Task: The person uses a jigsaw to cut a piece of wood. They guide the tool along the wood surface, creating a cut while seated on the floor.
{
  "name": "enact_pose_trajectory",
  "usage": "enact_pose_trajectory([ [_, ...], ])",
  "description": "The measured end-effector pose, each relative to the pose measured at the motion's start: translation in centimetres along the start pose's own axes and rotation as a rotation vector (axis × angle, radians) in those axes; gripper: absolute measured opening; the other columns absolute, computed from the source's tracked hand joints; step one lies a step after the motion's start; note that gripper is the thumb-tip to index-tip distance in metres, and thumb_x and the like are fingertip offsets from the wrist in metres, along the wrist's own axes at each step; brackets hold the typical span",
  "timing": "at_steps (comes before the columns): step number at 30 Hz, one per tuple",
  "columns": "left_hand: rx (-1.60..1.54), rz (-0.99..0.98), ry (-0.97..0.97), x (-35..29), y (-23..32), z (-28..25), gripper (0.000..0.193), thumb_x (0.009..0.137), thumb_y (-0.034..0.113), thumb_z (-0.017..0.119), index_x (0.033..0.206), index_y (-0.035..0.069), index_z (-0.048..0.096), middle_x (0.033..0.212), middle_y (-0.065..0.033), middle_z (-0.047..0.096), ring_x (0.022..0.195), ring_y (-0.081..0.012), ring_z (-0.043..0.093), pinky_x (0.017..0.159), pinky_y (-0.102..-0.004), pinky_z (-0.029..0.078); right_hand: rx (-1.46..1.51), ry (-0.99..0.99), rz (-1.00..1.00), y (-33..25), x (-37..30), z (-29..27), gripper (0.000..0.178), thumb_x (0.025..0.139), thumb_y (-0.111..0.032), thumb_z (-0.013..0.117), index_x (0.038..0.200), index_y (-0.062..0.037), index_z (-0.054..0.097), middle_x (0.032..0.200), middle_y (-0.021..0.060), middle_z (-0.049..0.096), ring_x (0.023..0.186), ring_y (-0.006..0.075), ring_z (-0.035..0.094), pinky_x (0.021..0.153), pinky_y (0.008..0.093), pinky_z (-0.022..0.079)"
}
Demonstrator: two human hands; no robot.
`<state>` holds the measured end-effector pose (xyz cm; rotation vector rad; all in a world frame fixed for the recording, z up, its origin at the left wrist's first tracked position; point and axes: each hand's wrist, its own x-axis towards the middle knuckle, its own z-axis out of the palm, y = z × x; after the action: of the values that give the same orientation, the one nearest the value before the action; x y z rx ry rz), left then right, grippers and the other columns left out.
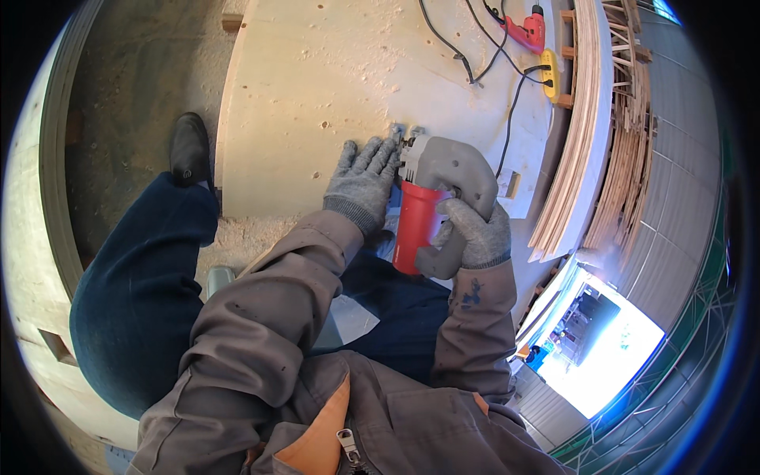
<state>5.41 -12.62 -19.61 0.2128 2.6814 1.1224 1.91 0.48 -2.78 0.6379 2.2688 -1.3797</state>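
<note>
My right hand (pixel 481 231), in a grey glove, is wrapped round the grey D-shaped handle of a red and grey jigsaw (pixel 416 226). The tool's front end rests at the plywood board (pixel 293 103) in front of me, but its blade cannot be made out. Close by the tool's front, my gloved left hand (pixel 360 180) lies flat on the board near its front edge, fingers stretched forward. Its fingertips come close to small bluish-grey bits beside the jigsaw. Sawdust is scattered over the pale wood.
A red power drill (pixel 529 32), a yellow power strip (pixel 549 75) and black cords (pixel 507 134) lie toward the far right. Plywood sheets are stacked (pixel 582 134) at the right, wood strips (pixel 625 158) beyond. A small rectangular cutout (pixel 513 185) pierces the board; another panel (pixel 32 261) stands left.
</note>
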Motion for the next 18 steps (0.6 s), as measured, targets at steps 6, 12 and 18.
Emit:
enact_pose_trajectory([
  [6, 0.036, -0.002, -0.052, 0.00, 0.37, -0.62, 0.067, 0.093, 0.021, 0.053, 0.156, 0.008, 0.034, 0.166, -0.0108, 0.027, 0.153, -0.0284, 0.024, 0.125, -0.0529, 0.013, 0.013, 0.006, 0.040, -0.48, -0.30, -0.06, 0.036, 0.084, -0.004, 0.073, 0.117, 0.0056, 0.063, 0.088, 0.0127, 0.069, 0.057, 0.0212, 0.065, 0.052, 0.0324, 0.053],
  [12, 0.063, -0.001, -0.062, -0.09, 0.38, -0.72, 0.068, 0.093, 0.025, 0.054, 0.156, 0.008, 0.034, 0.166, -0.0108, 0.025, 0.154, -0.0281, 0.024, 0.125, -0.0524, 0.012, 0.021, -0.014, 0.057, 0.29, -0.25, -0.72, 0.037, 0.088, -0.017, 0.074, 0.117, 0.0033, 0.063, 0.081, 0.0116, 0.067, 0.059, 0.0211, 0.065, 0.054, 0.0328, 0.055],
  [18, 0.056, 0.009, -0.036, -0.06, 0.30, -0.61, 0.067, 0.093, 0.022, 0.052, 0.156, 0.008, 0.034, 0.166, -0.0109, 0.025, 0.154, -0.0279, 0.023, 0.125, -0.0524, 0.011, 0.045, 0.022, 0.075, -0.39, -0.95, -0.32, 0.036, 0.090, -0.016, 0.071, 0.119, 0.0017, 0.062, 0.078, 0.0108, 0.066, 0.059, 0.0209, 0.065, 0.054, 0.0327, 0.055],
])
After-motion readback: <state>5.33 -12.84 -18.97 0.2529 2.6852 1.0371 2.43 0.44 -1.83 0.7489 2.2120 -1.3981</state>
